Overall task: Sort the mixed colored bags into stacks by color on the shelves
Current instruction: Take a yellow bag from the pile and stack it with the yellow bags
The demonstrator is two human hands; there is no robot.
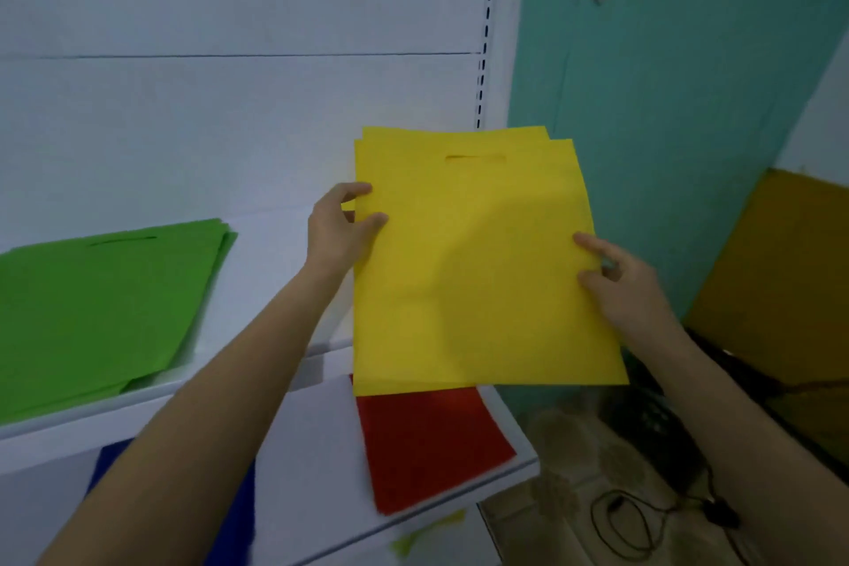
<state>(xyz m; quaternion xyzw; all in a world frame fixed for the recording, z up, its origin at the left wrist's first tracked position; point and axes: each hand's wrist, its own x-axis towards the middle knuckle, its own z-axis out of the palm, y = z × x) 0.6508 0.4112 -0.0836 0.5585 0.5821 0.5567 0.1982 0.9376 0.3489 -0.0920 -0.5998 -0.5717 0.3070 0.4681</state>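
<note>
Between your two hands, a small sheaf of yellow bags [473, 267] hangs flat, its cut-out handle slot on the far side of your fingers and its near edge overhanging the red bag [427, 441] on the lower shelf [312, 450]. Your left hand [342, 223] pinches the sheaf's left edge, thumb on top and forefinger curled round the rim. Your right hand [620, 280] grasps the right edge, fingertips pressed onto the top sheet; what lies beneath is hidden. Whether the far end rests on the upper shelf [275, 253] cannot be told.

The bags look thin, light and floppy, and the sheets at the far edge are already fanned out of line. They will likely slide on one another, so hold both side edges and clamp the whole thickness.

Well to the left of your left fingers lies the green stack [101, 299]; a blue bag [239, 501] shows below your left forearm.
</note>
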